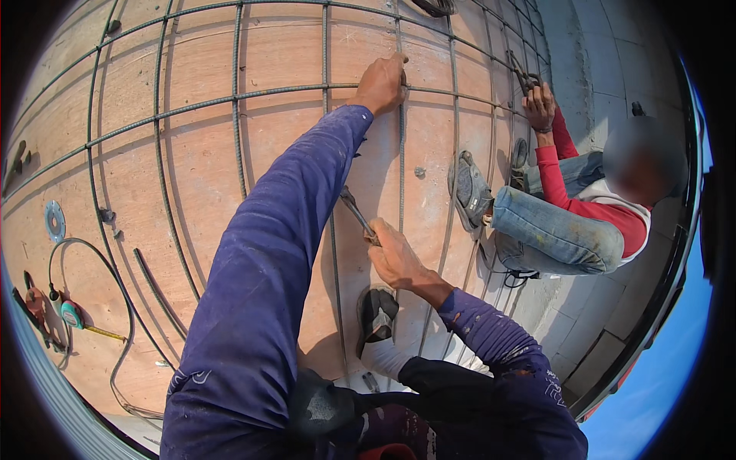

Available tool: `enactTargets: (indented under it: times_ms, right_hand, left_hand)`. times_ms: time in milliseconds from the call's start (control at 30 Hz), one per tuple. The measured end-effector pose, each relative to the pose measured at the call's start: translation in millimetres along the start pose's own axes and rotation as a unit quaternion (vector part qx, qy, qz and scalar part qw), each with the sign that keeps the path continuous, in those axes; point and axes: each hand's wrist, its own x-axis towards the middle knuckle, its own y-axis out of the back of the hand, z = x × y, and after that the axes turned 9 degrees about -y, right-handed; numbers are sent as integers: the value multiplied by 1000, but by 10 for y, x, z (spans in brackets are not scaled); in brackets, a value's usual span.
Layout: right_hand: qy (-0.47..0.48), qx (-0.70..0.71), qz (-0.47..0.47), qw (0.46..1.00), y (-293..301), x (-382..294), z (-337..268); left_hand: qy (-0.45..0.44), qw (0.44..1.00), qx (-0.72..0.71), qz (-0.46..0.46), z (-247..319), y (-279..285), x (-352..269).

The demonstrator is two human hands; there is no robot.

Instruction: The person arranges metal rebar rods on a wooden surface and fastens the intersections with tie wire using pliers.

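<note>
My left hand (380,85) is curled over a crossing of the ribbed steel rebar grid (282,92), on the far side of my knees. Its fingers hide the joint, so any tie wire there cannot be made out. Closer to me, my right hand (395,253) grips the handles of steel pincers (357,211). Their head points away to the left, beside a rebar and partly behind my left sleeve. The grid lies over plywood formwork panels (287,144) and casts shadows on them.
At right a crouching co-worker (575,213) works a tool (524,75) at the grid. A coil of wire (435,7) lies at the top. On the left are a cutting disc (55,221), a tape measure (72,314), a power cable (127,299) and an angle grinder (35,305).
</note>
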Motion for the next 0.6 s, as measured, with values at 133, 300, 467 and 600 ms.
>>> enactTargets:
  times_ms: [133,300,467,600]
  right_hand:
    - [-120,27,12,992,983,76,132]
    - [17,-476,183,860,2209,760,134]
    - [107,-704,190,676,2440,1433,-54]
    - [110,-803,150,565,2313,1710,-223]
  left_hand:
    - [0,1000,-11,-8,12,19,0]
    - [21,1000,0,-20,-1,17,18]
    - [17,1000,9,-14,-30,-1,22]
    - [10,1000,3,-7,-67,-18,17]
